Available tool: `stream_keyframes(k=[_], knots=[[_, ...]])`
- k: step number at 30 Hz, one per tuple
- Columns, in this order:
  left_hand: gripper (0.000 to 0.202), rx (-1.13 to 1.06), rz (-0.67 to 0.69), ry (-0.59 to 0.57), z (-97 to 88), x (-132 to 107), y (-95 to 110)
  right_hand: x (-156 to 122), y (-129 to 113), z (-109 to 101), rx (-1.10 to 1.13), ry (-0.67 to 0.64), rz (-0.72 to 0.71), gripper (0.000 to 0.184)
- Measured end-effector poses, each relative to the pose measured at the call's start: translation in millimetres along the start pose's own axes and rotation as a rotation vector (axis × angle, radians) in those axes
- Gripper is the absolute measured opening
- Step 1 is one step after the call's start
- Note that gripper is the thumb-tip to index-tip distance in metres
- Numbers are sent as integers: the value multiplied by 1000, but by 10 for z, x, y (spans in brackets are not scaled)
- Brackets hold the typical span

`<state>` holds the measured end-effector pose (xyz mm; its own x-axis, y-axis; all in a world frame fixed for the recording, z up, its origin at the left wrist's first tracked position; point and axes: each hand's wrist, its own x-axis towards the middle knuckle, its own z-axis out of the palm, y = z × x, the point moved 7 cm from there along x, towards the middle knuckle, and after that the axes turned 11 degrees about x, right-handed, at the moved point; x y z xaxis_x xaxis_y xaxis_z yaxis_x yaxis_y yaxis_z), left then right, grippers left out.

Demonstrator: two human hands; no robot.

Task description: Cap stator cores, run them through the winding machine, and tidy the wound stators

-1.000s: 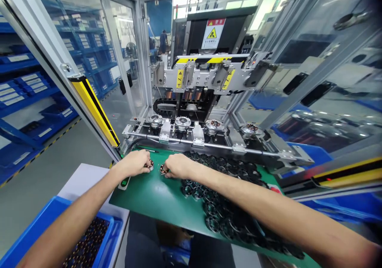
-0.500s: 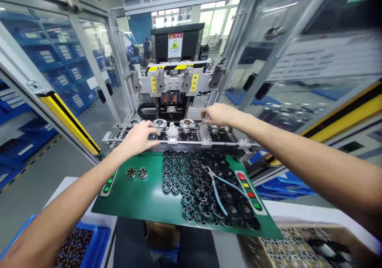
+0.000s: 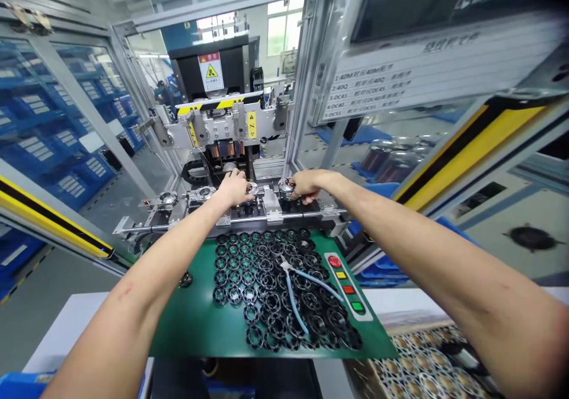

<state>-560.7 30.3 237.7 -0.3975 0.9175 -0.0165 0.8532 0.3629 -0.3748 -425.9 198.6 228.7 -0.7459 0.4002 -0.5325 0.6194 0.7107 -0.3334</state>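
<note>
My left hand (image 3: 235, 187) reaches to the machine's front fixture row, its fingers closed at a copper-wound motor stator (image 3: 252, 189) in one of the round holders; part of the grip is hidden behind the hand. At the rightmost holder (image 3: 285, 192), my right hand (image 3: 307, 184) pinches another copper-wound stator, mostly covered by the fingers. Further left along the row, two silver ring-shaped holders (image 3: 204, 193) show open centres. Below both hands, many black plastic rings (image 3: 234, 262) lie in rows on the green mat (image 3: 195, 322).
Blue-handled pliers (image 3: 293, 298) lie across the rings. A button panel (image 3: 349, 286) is on the mat's right side. A wound part (image 3: 185, 279) sits by my left forearm. Yellow-black side guards (image 3: 53, 221) flank the opening. A box of parts (image 3: 418, 363) stands lower right.
My left hand has moved right along the fixture row to the stator's holder. My right hand has lowered onto the rightmost holder. The view has turned to the right.
</note>
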Motion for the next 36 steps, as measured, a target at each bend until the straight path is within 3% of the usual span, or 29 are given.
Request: stream_keyframes(k=[5,9,13,15,17,19,21,23,25,26,29,32,36], knots=[[44,-18,24,-113,158,136,18,97,-33,1,-11,-47,17,41],[45,-36,11,-139,174,117,24,-73,-132,-300,-30,5,-24,30],[46,-65,20,-124,-31,112,-26,-530,-305,-674,-25,122,-129,23],[48,-80,21,-63,-264,125,-84,-853,-359,-665,-33,159,-185,20],[51,-94,16,32,-557,88,-141,-1229,-389,-437,-38,154,-297,17],[48,-109,30,118,-832,-74,-156,-1668,-420,-1,-5,109,-525,21],[43,-128,71,163,-1013,-420,-121,-2110,-366,519,71,116,-716,20],[44,-153,126,164,-1039,-962,-59,-2441,-236,1124,185,45,-780,16],[46,-195,170,112,-875,-1644,-5,-2657,-142,1717,256,-56,-800,15],[46,-258,174,39,-707,-2003,8,-2720,-131,1969,280,-88,-806,15],[35,-354,29,-212,-11,-3003,-71,-2725,-306,2524,291,-128,-794,14],[31,-309,-125,-302,622,-3668,-203,-2523,-855,2846,89,-85,-780,15],[24,-249,-303,-291,1167,-3974,-350,-2093,-1910,3126,-89,-17,-790,23]])
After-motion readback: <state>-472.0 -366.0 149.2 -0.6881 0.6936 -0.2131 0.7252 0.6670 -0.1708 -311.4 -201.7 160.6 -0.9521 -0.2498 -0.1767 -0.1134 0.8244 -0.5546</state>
